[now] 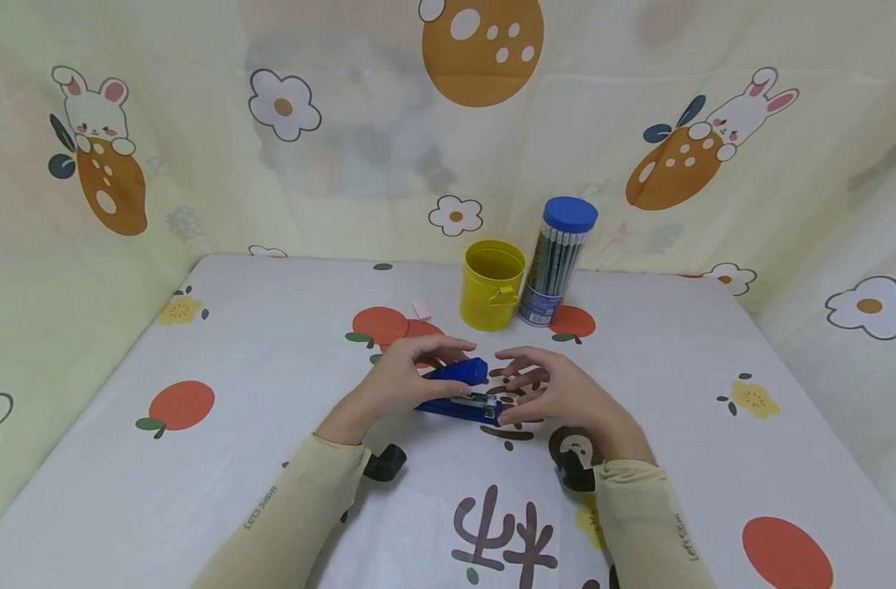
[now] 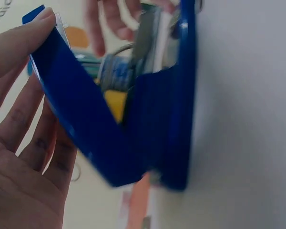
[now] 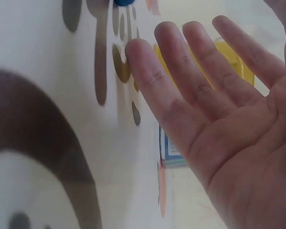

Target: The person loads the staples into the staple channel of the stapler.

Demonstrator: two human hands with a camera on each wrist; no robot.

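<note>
A blue stapler (image 1: 457, 409) lies on the table with its top arm (image 2: 81, 109) swung up from the base, so the metal staple track (image 1: 480, 401) shows. My left hand (image 1: 396, 376) pinches that raised arm, thumb on the near side and fingers on the far side. My right hand (image 1: 558, 393) is at the stapler's front end, its thumb tip right by the end of the base. In the right wrist view the fingers (image 3: 181, 62) are nearly straight and spread, with nothing in the palm. Only a sliver of blue shows beyond them there.
Behind the hands stand a yellow cup (image 1: 484, 298) with a side handle and a clear tub of pencils (image 1: 556, 254) with a blue lid. A small pink piece (image 1: 421, 309) lies left of the cup. A patterned cloth covers the table (image 1: 256, 343), and printed curtains hang around it.
</note>
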